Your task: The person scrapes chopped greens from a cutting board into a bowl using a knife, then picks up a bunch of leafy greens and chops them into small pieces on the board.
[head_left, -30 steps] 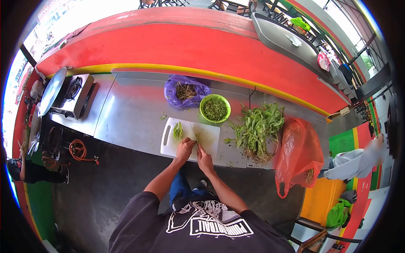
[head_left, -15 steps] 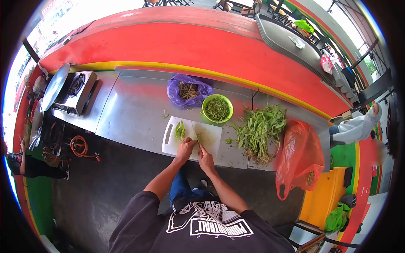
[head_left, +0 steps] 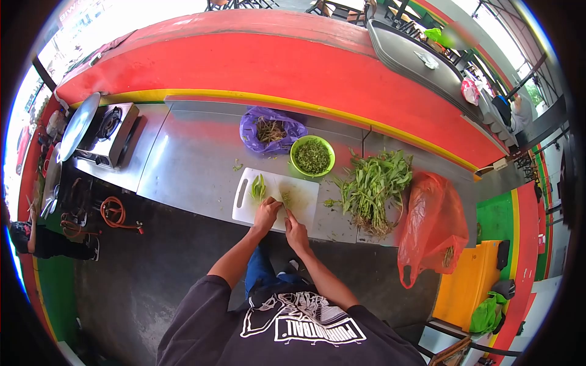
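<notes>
On a white cutting board (head_left: pixel 244 210), my left hand (head_left: pixel 267 213) is closed on a small bunch of green leaves (head_left: pixel 258 188), whose tips stick out beyond the fingers. My right hand (head_left: pixel 296 233), just beside it, is wrapped round the handle of a knife (head_left: pixel 286 206); the thin blade is hard to make out. Chopped greens (head_left: pixel 289 197) lie by the blade. Behind the board stands a green bowl (head_left: pixel 330 166) of chopped greens, next to a purple bag (head_left: pixel 249 133) with stems in it. A large pile of leafy greens (head_left: pixel 377 186) lies to the right.
An orange-red plastic bag (head_left: pixel 430 216) hangs over the counter's right end. At the left are a gas stove (head_left: pixel 124 116) and a large round metal lid or pan (head_left: pixel 79 127). A person (head_left: pixel 52 240) is at the far left, another (head_left: pixel 522 113) beyond the counter at the right.
The person at the right has moved away from the counter's end, farther back. My hands stay close together on the board, with barely any shift.
</notes>
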The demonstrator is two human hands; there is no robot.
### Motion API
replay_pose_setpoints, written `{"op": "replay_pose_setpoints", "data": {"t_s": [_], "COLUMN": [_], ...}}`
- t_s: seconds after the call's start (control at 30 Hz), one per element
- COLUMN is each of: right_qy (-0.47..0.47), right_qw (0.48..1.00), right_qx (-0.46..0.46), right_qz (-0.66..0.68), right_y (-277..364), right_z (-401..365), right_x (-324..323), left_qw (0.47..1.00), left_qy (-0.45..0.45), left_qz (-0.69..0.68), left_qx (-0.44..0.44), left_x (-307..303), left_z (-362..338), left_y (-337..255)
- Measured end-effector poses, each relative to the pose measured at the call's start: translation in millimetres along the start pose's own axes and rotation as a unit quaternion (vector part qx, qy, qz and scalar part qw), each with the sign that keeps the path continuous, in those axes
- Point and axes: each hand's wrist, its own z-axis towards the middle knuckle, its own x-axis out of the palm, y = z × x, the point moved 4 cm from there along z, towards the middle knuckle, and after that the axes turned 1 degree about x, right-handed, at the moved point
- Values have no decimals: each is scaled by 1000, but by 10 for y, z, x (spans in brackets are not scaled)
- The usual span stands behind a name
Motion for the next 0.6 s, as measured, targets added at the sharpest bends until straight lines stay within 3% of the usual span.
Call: {"op": "replay_pose_setpoints", "data": {"t_s": [0.27,0.37,0.6], "right_qy": [-44,-9,-3], "right_qw": [996,997,1000], "right_qx": [-21,26,14], "right_qz": [77,77,14], "right_y": [-9,24,-3], "right_z": [-47,-119,47], "right_x": [22,-38,21], "left_qw": [999,999,1000], "left_qy": [0,10,-14], "left_qz": [-26,-21,2], "left_qx": [-34,-23,27], "left_x": [29,24,12], "left_z": [9,19,-72], "left_y": [43,41,30]}}
